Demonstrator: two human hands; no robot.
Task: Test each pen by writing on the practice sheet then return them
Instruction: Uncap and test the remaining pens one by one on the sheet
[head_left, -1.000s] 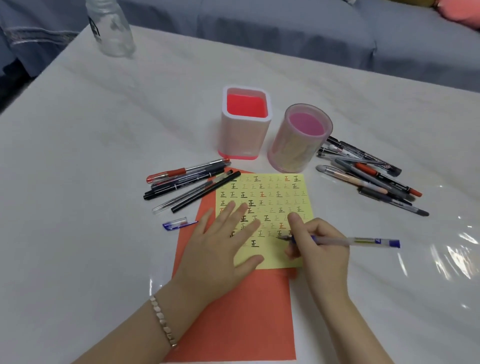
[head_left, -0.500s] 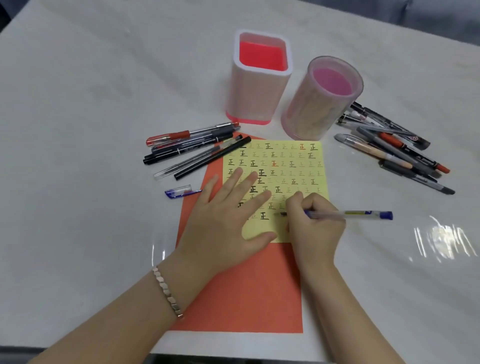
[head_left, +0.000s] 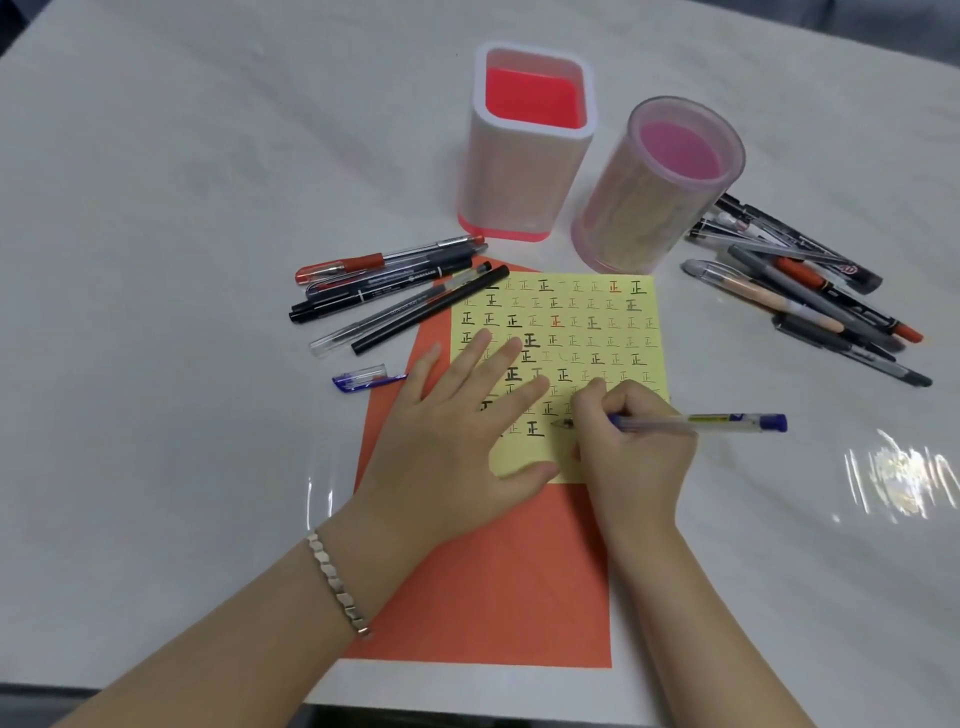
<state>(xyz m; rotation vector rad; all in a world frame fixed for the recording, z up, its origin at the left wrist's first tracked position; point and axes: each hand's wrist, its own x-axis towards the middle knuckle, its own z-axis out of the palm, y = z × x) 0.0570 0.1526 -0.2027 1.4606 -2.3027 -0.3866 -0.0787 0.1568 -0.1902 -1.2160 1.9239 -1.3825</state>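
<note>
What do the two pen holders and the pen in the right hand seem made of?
The square holder looks like matte white plastic, with a glossy red inside and base rim. The round holder seems translucent frosted plastic: its pink bottom glows through the wall. The pen in the right hand appears clear plastic with a blue end; the refill shows through the barrel.

White marble table (head_left: 156, 208), orange sheet (head_left: 493, 597) by its near edge, square holder (head_left: 519, 192) and round holder (head_left: 639, 208) mid-surface, left pen cluster (head_left: 395, 296), right pen cluster (head_left: 810, 301), blue cap (head_left: 363, 376) beside the sheet.
</note>
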